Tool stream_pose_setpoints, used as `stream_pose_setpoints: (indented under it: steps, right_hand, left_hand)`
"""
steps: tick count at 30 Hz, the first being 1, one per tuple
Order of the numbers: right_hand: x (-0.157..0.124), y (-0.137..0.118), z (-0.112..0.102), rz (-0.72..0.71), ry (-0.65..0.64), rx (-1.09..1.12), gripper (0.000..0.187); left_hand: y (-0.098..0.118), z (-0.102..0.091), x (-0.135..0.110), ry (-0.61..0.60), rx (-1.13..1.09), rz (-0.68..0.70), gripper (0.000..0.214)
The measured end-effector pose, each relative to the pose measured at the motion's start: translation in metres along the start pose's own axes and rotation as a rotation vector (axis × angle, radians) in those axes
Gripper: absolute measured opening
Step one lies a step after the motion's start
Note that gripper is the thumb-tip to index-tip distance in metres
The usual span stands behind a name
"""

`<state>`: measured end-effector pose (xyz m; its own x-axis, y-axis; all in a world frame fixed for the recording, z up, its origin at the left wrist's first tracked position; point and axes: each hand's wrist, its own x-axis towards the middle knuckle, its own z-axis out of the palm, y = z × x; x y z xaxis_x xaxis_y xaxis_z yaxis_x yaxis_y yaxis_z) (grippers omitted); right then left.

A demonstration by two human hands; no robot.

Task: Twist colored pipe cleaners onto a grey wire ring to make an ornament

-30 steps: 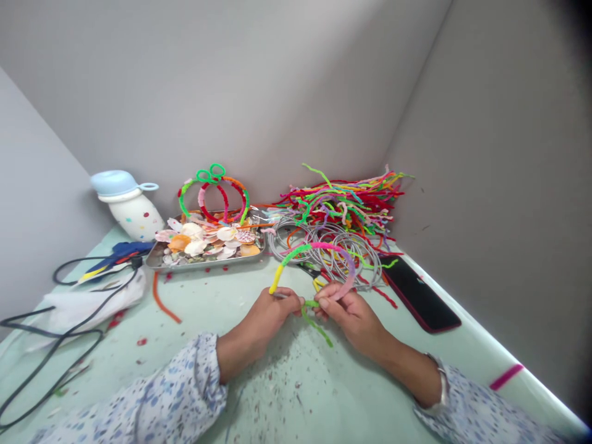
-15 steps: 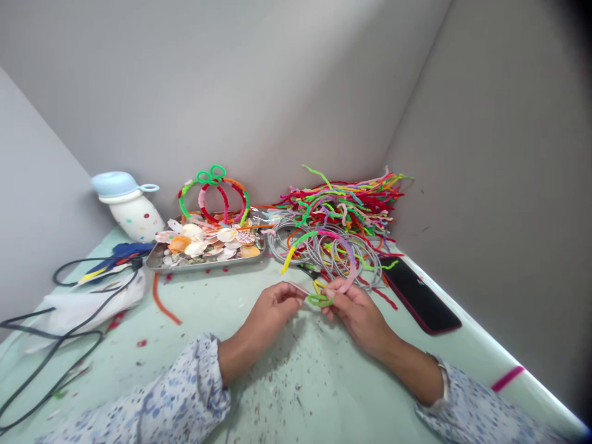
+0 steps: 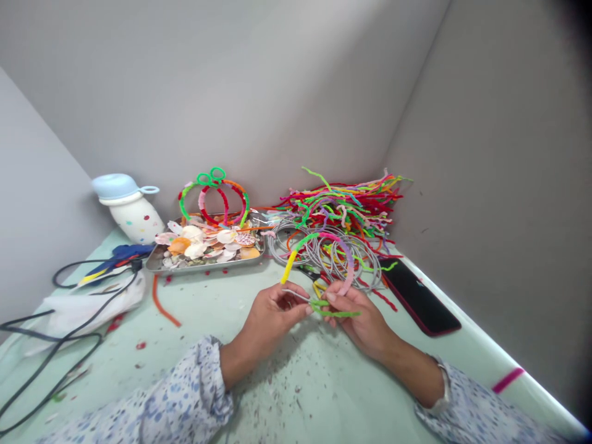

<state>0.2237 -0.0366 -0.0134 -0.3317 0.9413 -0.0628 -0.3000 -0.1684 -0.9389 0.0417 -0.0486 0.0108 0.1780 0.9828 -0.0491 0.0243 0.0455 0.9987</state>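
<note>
Between my two hands is a wire hoop point(image 3: 348, 256) wrapped in fuzzy pipe cleaner, running yellow, green, pink, purple and pale pink. A bare grey length of its wire shows by my left hand point(image 3: 272, 313), whose thumb and fingertips are pinched at the hoop's bare end and a light green pipe cleaner point(image 3: 342, 314). My right hand point(image 3: 358, 311) is closed on the pale pink part of the hoop, near where the green strand is wound. The green strand's loose end points right, across the right fingers. Just beyond the hands lie yellow-handled pliers point(image 3: 318, 288), partly hidden.
Behind the hands are grey wire coils point(image 3: 370, 253) and a heap of colourful pipe cleaners point(image 3: 351, 200). A metal tray point(image 3: 208, 266) holds shells, with finished hoops point(image 3: 214, 185) leaning there. A phone point(image 3: 420, 296) lies right; a bottle point(image 3: 134, 213), cables point(image 3: 69, 336) and a plastic bag point(image 3: 97, 308) are left.
The green pipe cleaner, looped between the fingers before, now has its end stretched out to the right. My left hand has shifted slightly right, towards my right hand.
</note>
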Motion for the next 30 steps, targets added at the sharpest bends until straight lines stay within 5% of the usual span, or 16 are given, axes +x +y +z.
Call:
stream_pose_setpoints:
  steps: [8,30]
  right_hand:
    - [-0.0011,-0.0003,0.0002,-0.005,-0.048,0.023,0.025]
    - [-0.0004,0.0024,0.0006,-0.037,-0.055,0.002,0.024]
  left_hand:
    - [-0.0014,-0.0008,-0.005,0.013,0.091,0.117,0.013]
    - [-0.0033,0.0012,-0.0017,0.02,-0.05,0.001,0.021]
